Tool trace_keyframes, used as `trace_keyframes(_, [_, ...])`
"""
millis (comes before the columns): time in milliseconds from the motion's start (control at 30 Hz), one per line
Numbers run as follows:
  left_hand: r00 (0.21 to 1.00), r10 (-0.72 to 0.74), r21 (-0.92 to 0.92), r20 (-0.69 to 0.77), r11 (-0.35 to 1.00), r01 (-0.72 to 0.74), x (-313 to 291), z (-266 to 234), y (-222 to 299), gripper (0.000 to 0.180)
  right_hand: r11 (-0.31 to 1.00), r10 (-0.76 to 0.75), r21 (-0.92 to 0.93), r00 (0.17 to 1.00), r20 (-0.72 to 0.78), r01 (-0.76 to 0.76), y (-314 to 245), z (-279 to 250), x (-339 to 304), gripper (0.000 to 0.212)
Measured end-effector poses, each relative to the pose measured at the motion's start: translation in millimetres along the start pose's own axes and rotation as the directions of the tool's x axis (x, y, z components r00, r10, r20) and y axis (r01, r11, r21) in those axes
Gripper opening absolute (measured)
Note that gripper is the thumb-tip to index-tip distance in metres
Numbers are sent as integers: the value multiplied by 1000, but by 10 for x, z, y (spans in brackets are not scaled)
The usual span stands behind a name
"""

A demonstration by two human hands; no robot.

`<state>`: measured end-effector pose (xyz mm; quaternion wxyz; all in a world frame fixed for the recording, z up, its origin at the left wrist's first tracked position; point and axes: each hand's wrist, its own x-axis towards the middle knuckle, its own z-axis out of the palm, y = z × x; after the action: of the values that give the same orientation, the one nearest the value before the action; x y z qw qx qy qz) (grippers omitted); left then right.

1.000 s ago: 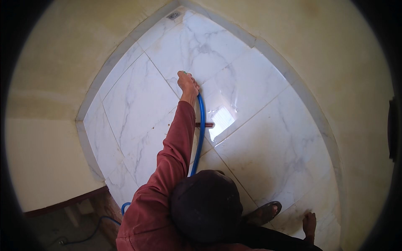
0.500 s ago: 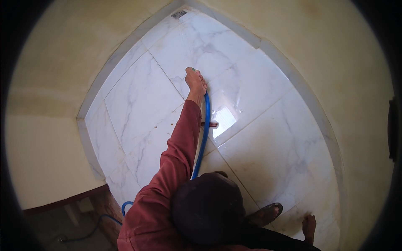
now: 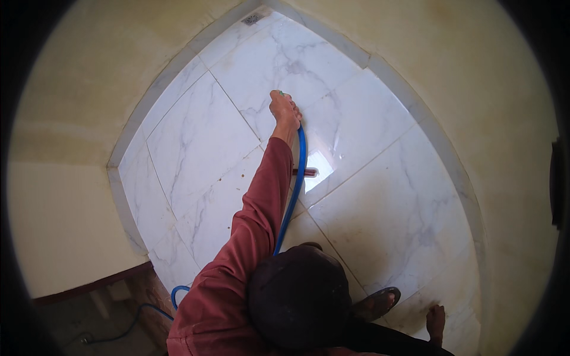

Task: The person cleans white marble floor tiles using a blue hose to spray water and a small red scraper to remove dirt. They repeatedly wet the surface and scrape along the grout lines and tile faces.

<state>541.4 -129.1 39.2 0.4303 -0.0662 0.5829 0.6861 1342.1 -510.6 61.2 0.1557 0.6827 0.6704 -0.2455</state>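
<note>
My left hand (image 3: 285, 109), in a maroon sleeve, reaches forward over the marble-patterned floor. It is closed around the end of a blue hose (image 3: 304, 151); a bit of green shows at the thumb. From the hand the hose bends back beside the forearm and disappears behind a dark rounded form (image 3: 300, 291), which I cannot identify for certain. At the lower right, my right hand (image 3: 436, 322) hangs past the black trouser leg, its fingers loosely apart and nothing visible in them. Beside the hose lies a narrow dark-red strip (image 3: 309, 172), partly hidden.
A floor drain (image 3: 253, 19) sits in the far corner. Cream walls (image 3: 89, 130) with tile skirting enclose the floor. A wet patch (image 3: 320, 169) reflects light. A sandaled foot (image 3: 380, 301) stands lower right. More hose (image 3: 180, 291) runs out through the lower-left opening (image 3: 95, 314).
My left hand has shifted slightly right and forward, carrying the hose end with it. More of the dark-red strip's left end is covered by the hose. My right hand stays about where it was.
</note>
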Motion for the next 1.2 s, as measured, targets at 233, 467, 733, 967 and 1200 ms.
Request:
trace_keyframes(233, [999,42,-30,25,999,-41,-7,13,-20,41,999,-30,-30,999,11,30,-3,14,15,16])
trace_keyframes(467, [999,33,-47,41,998,-31,-25,50,16,41,999,-37,27,998,-48,38,-47,20,18,13])
trace_keyframes(733, [998,52,-97,41,994,-48,-43,86,-3,40,999,-25,30,999,-46,26,-87,-10,-8,13])
trace_keyframes(967, [998,60,-96,35,994,-56,-3,66,-7,41,1000,-26,16,999,-33,27,-98,14,4,14])
trace_keyframes(1200, [998,62,-112,29,992,-58,-18,71,-4,41,1000,-8,3,1000,3,8,-62,13,0,15])
